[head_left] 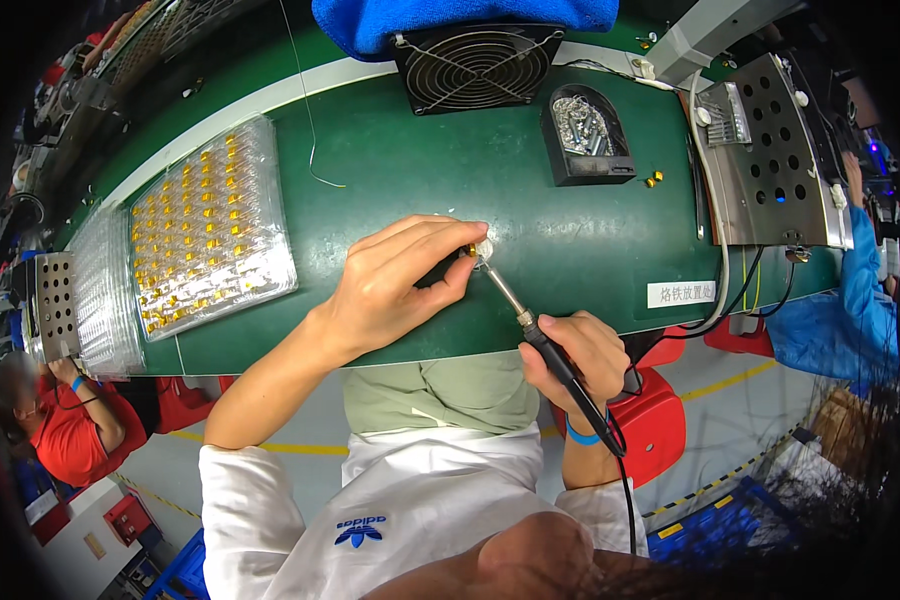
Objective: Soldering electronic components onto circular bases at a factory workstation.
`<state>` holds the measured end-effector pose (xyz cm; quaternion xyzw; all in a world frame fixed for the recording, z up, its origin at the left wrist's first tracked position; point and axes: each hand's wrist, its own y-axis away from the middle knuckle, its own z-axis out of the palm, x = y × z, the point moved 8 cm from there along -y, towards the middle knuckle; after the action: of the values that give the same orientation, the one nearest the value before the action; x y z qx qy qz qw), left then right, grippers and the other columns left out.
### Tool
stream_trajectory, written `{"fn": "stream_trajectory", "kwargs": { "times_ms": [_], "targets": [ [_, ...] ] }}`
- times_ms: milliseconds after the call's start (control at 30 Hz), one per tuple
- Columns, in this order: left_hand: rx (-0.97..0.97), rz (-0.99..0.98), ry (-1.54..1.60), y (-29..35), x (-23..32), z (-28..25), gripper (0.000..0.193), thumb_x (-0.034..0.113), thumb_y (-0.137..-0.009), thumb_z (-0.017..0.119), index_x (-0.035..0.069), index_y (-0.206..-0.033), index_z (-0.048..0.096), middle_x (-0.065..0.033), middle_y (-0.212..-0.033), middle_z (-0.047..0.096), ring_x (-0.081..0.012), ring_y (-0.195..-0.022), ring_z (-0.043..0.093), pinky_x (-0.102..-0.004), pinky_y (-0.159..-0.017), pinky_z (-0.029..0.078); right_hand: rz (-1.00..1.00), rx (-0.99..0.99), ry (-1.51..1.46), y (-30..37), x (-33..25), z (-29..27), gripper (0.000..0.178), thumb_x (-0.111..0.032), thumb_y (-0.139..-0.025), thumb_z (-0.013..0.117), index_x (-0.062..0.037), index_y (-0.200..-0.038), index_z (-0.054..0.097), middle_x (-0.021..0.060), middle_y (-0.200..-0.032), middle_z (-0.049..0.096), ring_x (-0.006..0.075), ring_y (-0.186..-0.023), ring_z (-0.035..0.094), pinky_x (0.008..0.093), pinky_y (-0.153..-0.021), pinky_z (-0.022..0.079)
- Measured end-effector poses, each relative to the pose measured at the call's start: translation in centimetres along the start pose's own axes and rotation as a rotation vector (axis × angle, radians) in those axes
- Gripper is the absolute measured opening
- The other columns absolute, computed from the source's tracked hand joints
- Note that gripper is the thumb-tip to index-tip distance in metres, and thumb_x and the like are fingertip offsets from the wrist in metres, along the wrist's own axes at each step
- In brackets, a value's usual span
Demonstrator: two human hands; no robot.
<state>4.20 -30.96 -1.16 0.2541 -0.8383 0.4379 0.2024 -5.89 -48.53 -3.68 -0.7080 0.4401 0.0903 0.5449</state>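
Between the thumb and fingertips of my left hand (pixel 395 285) sits a small gold-coloured part (pixel 472 250), pinched over the green tabletop. A pale round spot shows just beside it, too small to make out. My right hand (pixel 585 362) is closed round the black handle of a soldering iron (pixel 560 365). The iron slants up and to the left, and its metal tip reaches the small part at my left fingertips. Whether the tip touches it I cannot tell. A black cord runs down from the handle.
A clear plastic tray (pixel 285 250) of gold parts lies left, beside stacked empty trays (pixel 105 290). At the back stand a black fan (pixel 480 68) and a black bin (pixel 590 172) of small metal pieces. Loose gold parts (pixel 654 179) and a perforated metal box (pixel 770 150) are right.
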Motion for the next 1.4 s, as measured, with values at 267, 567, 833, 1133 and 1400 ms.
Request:
{"fn": "stream_trajectory", "kwargs": {
  "times_ms": [267,567,833,1133,1400],
  "targets": [
    [-0.033,-0.013,-0.017,0.2,0.0,0.0,0.040,-0.009,-0.075,0.081,-0.002,-0.113,0.071,-0.0120,-0.101,0.077,-0.0262,-0.092,0.076,-0.0338,-0.080,0.062,-0.007,-0.009,0.011,0.1,0.0,0.1,0.029,-0.016,-0.084,0.082,0.0054,-0.099,0.070,0.0106,-0.066,0.063,0.0221,-0.049,0.057,0.0303,-0.047,0.044],
    [-0.030,-0.001,-0.021,-0.1,-0.1,0.4,0.040,-0.010,-0.075,0.081,-0.002,-0.113,0.071,-0.0119,-0.101,0.077,-0.0265,-0.092,0.076,-0.0338,-0.080,0.062,-0.003,-0.002,0.014,0.2,0.4,-0.3,0.031,-0.018,-0.086,0.082,0.0050,-0.103,0.069,0.0103,-0.067,0.063,0.0216,-0.049,0.058,0.0300,-0.047,0.044],
    [0.009,0.001,-0.040,0.2,0.3,-0.8,0.036,-0.006,-0.075,0.081,0.000,-0.109,0.072,-0.0119,-0.099,0.075,-0.0275,-0.088,0.074,-0.0361,-0.077,0.061,0.034,0.006,-0.010,0.1,0.1,-0.2,0.033,-0.020,-0.089,0.082,0.0050,-0.106,0.069,0.0125,-0.069,0.066,0.0255,-0.057,0.064,0.0323,-0.052,0.049],
    [0.021,-0.277,-0.114,-0.5,-2.0,-9.7,0.018,-0.005,-0.082,0.076,0.000,-0.099,0.074,-0.0110,-0.095,0.074,-0.0192,-0.090,0.073,-0.0300,-0.076,0.059,0.243,0.147,-0.067,0.8,1.0,-0.8,0.038,-0.013,-0.098,0.072,0.0068,-0.128,0.061,0.0152,-0.087,0.075,0.0189,-0.077,0.073,0.0296,-0.074,0.058],
    [0.208,-0.497,-0.180,-4.9,-14.1,-19.1,0.019,0.001,-0.091,0.072,-0.003,-0.110,0.072,-0.0102,-0.108,0.072,-0.0198,-0.105,0.071,-0.0334,-0.095,0.060,0.213,0.107,-0.037,0.8,2.2,0.7,0.042,-0.012,-0.097,0.073,0.0069,-0.132,0.059,0.0163,-0.087,0.075,0.0186,-0.078,0.072,0.0299,-0.076,0.057]
  ]
}}
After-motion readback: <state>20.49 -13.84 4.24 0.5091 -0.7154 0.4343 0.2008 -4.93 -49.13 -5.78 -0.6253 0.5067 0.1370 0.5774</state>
